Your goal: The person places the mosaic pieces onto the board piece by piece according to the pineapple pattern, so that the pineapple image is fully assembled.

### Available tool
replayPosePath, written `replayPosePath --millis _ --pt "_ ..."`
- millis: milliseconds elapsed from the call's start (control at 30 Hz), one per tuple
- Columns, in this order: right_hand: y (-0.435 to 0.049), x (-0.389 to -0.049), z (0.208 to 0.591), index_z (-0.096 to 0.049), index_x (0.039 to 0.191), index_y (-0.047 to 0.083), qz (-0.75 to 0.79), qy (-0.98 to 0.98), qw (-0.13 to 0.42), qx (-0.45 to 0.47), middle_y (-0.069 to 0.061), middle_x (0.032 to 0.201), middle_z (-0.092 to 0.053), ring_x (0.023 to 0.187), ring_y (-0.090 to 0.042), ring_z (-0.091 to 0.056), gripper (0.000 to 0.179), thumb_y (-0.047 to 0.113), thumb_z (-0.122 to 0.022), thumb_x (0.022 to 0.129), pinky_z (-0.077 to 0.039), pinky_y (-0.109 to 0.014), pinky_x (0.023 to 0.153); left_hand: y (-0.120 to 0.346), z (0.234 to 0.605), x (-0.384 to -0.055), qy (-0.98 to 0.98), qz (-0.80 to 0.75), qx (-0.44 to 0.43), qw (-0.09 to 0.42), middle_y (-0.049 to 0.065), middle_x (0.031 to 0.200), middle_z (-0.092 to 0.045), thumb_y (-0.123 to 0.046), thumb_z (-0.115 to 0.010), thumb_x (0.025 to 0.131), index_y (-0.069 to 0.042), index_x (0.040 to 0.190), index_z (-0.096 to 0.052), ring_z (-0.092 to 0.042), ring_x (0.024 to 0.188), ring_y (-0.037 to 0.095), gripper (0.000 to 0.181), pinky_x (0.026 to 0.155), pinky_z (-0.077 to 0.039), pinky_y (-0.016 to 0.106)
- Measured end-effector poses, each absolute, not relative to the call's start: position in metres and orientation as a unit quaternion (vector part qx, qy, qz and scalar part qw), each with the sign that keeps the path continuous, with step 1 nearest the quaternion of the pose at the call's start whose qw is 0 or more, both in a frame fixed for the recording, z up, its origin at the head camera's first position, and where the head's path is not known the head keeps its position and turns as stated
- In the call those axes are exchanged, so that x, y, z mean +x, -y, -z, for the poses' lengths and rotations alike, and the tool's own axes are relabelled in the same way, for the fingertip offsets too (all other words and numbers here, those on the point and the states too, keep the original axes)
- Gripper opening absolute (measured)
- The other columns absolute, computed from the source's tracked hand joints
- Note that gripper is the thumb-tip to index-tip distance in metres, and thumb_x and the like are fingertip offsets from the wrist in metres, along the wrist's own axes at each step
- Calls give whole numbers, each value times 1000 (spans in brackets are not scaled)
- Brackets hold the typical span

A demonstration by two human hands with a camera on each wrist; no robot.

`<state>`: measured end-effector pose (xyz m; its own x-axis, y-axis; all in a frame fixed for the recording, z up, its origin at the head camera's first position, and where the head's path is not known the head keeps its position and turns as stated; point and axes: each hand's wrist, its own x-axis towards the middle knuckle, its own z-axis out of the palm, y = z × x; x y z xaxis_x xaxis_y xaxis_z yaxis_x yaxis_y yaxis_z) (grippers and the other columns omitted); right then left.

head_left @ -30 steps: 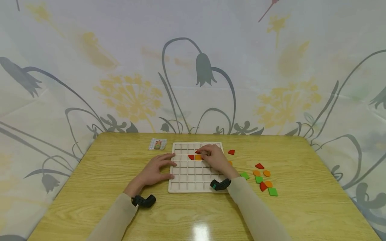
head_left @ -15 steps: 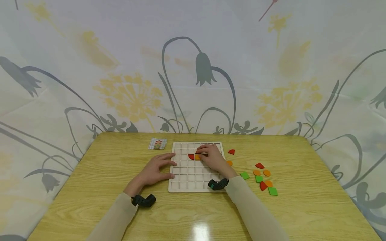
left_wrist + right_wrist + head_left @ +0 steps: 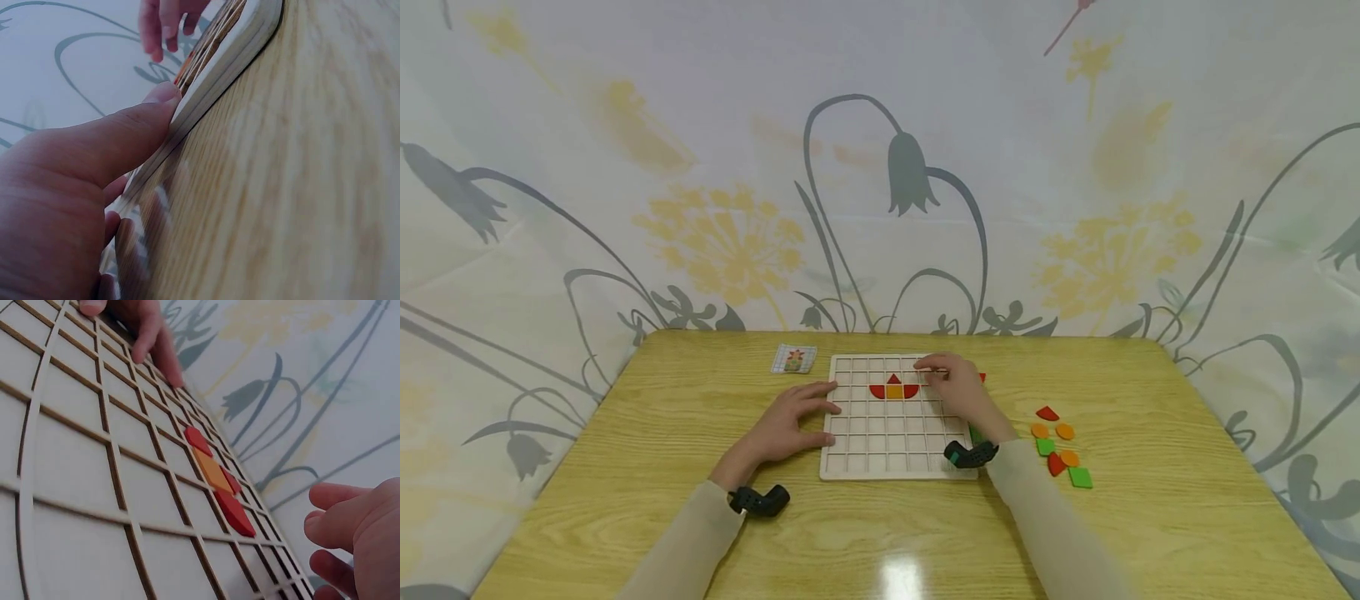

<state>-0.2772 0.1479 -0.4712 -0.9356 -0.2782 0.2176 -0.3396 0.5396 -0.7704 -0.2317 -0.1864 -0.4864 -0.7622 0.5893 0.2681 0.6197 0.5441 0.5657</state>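
On the wooden table (image 3: 647,433) we start at the far left, where a small picture card (image 3: 793,358) lies near the back edge, just off the upper left corner of the white grid board (image 3: 891,462). Our left forearm comes in from the lower left, sleeve down to the wrist, and our left hand (image 3: 786,421) lies flat beside the board's left edge, fingers straight and spread, holding nothing; the wrist view shows the thumb (image 3: 134,134) pressed against the board's rim (image 3: 231,56). On the board, in the upper rows, we see four pieces set into cells: a red quarter round (image 3: 877,391), an orange square (image 3: 894,392) and a second red quarter round (image 3: 912,391) side by side in one row, with a small red triangle (image 3: 893,379) in the cell above the square. Our right arm reaches in from the lower right across the board's right edge, and our right hand (image 3: 958,387) hovers over the upper right cells, just beside those pieces, fingers loosely bent and gripping nothing that we can make out. Farther right, well apart from the board, a loose cluster of red, orange and green pieces (image 3: 1060,450) lies on the wood.
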Motion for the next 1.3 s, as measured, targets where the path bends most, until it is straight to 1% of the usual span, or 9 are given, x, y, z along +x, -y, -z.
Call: replayPosePath --millis 100,333,567,667,800,900,1000,1100,1300 --pt "-169 -275 473 -74 117 8 -443 881 46 158 -12 122 -66 93 -27 -61 22 7 -61 98 -51 -41 79 186 487 -232 880 331 -341 16 11 153 -44 -32 -78 87 -14 122 -71 -37 139 40 40 110 -27 64" --pt "-227 -263 472 -72 116 3 -422 895 63 131 -19 122 -65 98 -35 -63 21 7 -61 98 -53 -47 79 187 489 -233 883 324 -339 13 10 153 -44 -33 -78 87 -14 122 -71 -37 139 39 40 110 -26 63" --pt "-283 -249 476 -72 116 3 -381 916 59 112 -19 117 -66 91 -31 -64 21 13 -61 100 -52 -34 69 189 489 -234 885 318 -340 19 10 153 -44 -33 -78 86 -14 122 -71 -38 139 39 40 109 -28 63" --pt "-304 -240 477 -71 116 4 -375 919 48 110 -16 114 -68 92 -29 -65 22 15 -62 100 -53 -31 71 189 489 -235 883 317 -346 23 11 152 -45 -33 -78 87 -14 122 -71 -38 138 39 40 109 -28 63" --pt "-326 -226 478 -71 119 6 -370 922 37 106 -13 115 -69 96 -21 -66 26 23 -63 100 -53 -28 79 189 488 -234 882 319 -346 20 11 152 -44 -34 -78 87 -15 122 -71 -38 139 39 41 109 -28 63" --pt "-337 -215 477 -70 120 6 -385 917 31 101 -13 117 -68 95 -7 -64 29 27 -63 100 -51 -24 79 189 488 -234 883 321 -343 20 11 152 -44 -33 -78 86 -15 122 -71 -38 139 39 41 109 -28 63" --pt "-345 -208 477 -70 120 5 -398 910 36 108 -14 119 -66 93 3 -59 28 24 -65 99 -48 -18 78 188 489 -234 884 321 -340 17 10 153 -44 -33 -78 87 -15 122 -71 -37 139 39 40 110 -27 62" --pt "-349 -204 477 -71 118 2 -405 903 42 135 -18 122 -64 97 5 -56 26 18 -67 98 -46 -14 79 188 489 -233 885 324 -335 10 8 154 -43 -33 -78 86 -15 122 -71 -36 141 37 40 111 -26 61" --pt "-352 -200 478 -75 112 7 -390 909 31 144 -12 130 -61 114 7 -44 26 25 -72 94 -33 -7 88 187 488 -233 884 324 -337 12 8 154 -43 -32 -78 87 -14 122 -71 -36 140 38 41 111 -26 61"
